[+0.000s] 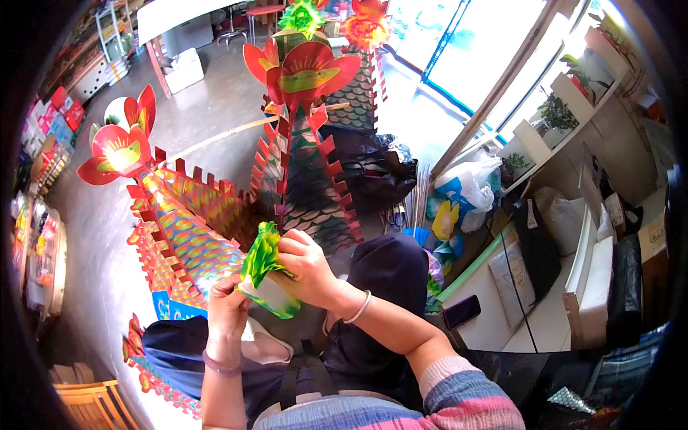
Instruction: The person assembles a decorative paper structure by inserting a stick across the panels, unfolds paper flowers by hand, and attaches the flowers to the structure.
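Both hands meet over my lap on a green-and-yellow paper flower (262, 256) with ruffled petals and a pale, green-edged lower part. My left hand (228, 307) pinches its lower left edge. My right hand (304, 266) closes round its right side, fingertips among the petals. Just beyond stands a tall paper structure (307, 172) with green scale patterns, red notched edges and a red petalled top. To its left leans a similar orange-and-blue scaled structure (190, 236), topped by a red paper flower (118, 152).
Black plastic bags (376, 172) lie behind the structures. A white plastic bag (469, 190) sits right of my knee, and a phone (461, 312) rests on a pale surface. Potted plants (557, 113) line a white shelf. A wooden slatted chair (93, 405) is at lower left.
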`<state>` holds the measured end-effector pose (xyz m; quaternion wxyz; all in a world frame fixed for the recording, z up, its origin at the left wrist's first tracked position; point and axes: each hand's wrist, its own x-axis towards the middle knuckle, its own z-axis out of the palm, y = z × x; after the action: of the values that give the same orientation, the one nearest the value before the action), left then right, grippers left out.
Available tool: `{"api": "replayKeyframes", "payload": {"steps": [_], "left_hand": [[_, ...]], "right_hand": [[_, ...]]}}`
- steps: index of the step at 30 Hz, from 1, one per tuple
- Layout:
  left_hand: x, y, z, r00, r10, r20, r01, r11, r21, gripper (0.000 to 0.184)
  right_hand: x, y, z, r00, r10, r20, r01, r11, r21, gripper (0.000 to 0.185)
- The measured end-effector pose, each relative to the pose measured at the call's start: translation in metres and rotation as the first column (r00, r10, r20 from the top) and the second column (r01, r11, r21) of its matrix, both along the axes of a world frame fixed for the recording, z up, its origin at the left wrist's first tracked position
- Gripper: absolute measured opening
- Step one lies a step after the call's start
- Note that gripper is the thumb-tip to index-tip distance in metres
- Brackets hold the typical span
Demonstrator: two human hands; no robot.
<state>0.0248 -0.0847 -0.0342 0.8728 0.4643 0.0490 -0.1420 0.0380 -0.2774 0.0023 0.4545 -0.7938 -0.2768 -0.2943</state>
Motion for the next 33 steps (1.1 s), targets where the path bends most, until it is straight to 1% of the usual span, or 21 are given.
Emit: {"api": "replayKeyframes", "payload": {"steps": [1, 4, 7, 10, 12, 14, 15, 16, 17, 19, 21, 22, 23, 25, 26, 29, 30, 32, 33], "left_hand": [[0.0, 0.0, -0.002, 1.0, 0.021, -0.003, -0.021, 0.999, 0.04, 0.011], [-0.002, -0.002, -0.013, 0.991, 0.066, 0.115, -0.077, 0.993, 0.091, 0.01], [-0.004, -0.002, -0.014, 0.991, 0.075, 0.109, -0.085, 0.992, 0.097, 0.013], [-0.004, -0.006, -0.01, 0.992, 0.11, 0.064, -0.11, 0.994, -0.004, 0.019], [-0.002, -0.01, -0.005, 0.998, 0.062, -0.007, -0.062, 0.995, -0.083, 0.024], [-0.004, -0.008, 0.002, 0.996, 0.048, -0.07, -0.057, 0.99, -0.132, 0.029], [-0.004, -0.01, 0.002, 0.994, 0.055, -0.096, -0.069, 0.986, -0.15, 0.031], [-0.005, -0.009, 0.0, 0.99, 0.085, -0.108, -0.1, 0.985, -0.141, 0.031], [-0.005, -0.007, -0.004, 0.987, 0.108, -0.119, -0.123, 0.983, -0.134, 0.031], [0.0, -0.007, -0.009, 0.987, 0.071, -0.142, -0.115, 0.935, -0.337, 0.029], [0.005, -0.006, -0.007, 0.984, 0.058, -0.168, -0.11, 0.942, -0.316, 0.027], [0.008, -0.001, -0.012, 0.991, 0.017, -0.131, -0.058, 0.947, -0.317, 0.031], [0.01, 0.003, -0.015, 0.99, 0.003, -0.139, -0.053, 0.934, -0.353, 0.032], [0.015, 0.007, -0.02, 0.986, -0.032, -0.166, -0.04, 0.91, -0.414, 0.037], [0.017, 0.008, -0.019, 0.981, -0.052, -0.185, -0.034, 0.9, -0.435, 0.041], [0.012, 0.003, -0.009, 0.99, -0.083, -0.115, 0.022, 0.892, -0.452, 0.043], [0.006, 0.001, -0.002, 0.996, -0.078, -0.05, 0.054, 0.93, -0.365, 0.045], [0.0, -0.005, 0.015, 0.995, -0.09, -0.039, 0.073, 0.943, -0.326, 0.045], [-0.002, -0.006, 0.021, 0.995, -0.096, -0.034, 0.081, 0.949, -0.305, 0.045]], "right_hand": [[-0.001, 0.0, 0.0, 1.0, 0.002, 0.004, -0.002, 1.0, -0.003, 0.017], [0.002, -0.001, -0.003, 0.998, 0.051, 0.02, -0.051, 0.999, -0.01, 0.016], [0.0, 0.001, -0.004, 0.997, 0.061, -0.051, -0.062, 0.998, -0.019, 0.016], [0.005, 0.003, -0.009, 0.995, 0.094, 0.034, -0.094, 0.995, 0.012, 0.018], [0.006, -0.003, -0.007, 0.995, 0.078, 0.063, -0.074, 0.995, -0.064, 0.021], [0.006, -0.001, -0.008, 0.991, 0.084, 0.104, -0.075, 0.994, -0.082, 0.028], [0.004, 0.002, -0.005, 0.993, 0.053, 0.102, -0.045, 0.996, -0.077, 0.025], [0.002, 0.002, -0.007, 0.994, 0.041, 0.098, -0.028, 0.991, -0.132, 0.023], [0.004, 0.008, -0.008, 0.978, 0.015, 0.209, 0.004, 0.996, -0.09, 0.022], [-0.002, 0.008, -0.007, 0.986, 0.011, 0.165, 0.024, 0.977, -0.211, 0.019], [-0.004, 0.007, -0.001, 0.99, 0.065, 0.122, -0.043, 0.983, -0.178, 0.017], [-0.004, 0.005, 0.004, 0.992, 0.103, 0.079, -0.091, 0.985, -0.146, 0.017], [-0.004, 0.001, 0.006, 0.991, 0.13, 0.031, -0.127, 0.987, -0.103, 0.015], [-0.002, -0.002, 0.01, 0.98, 0.192, -0.045, -0.188, 0.98, 0.07, 0.012], [-0.003, -0.004, 0.015, 0.981, 0.18, -0.078, -0.174, 0.982, 0.077, 0.01], [-0.001, -0.006, 0.024, 0.999, 0.037, 0.037, -0.037, 0.999, -0.023, 0.026], [-0.001, -0.006, 0.028, 0.997, 0.051, 0.063, -0.048, 0.998, -0.049, 0.029], [0.0, -0.002, 0.032, 0.99, 0.08, 0.115, -0.069, 0.993, -0.101, 0.033], [0.0, -0.001, 0.03, 0.992, 0.082, 0.095, -0.071, 0.99, -0.118, 0.033]]}}
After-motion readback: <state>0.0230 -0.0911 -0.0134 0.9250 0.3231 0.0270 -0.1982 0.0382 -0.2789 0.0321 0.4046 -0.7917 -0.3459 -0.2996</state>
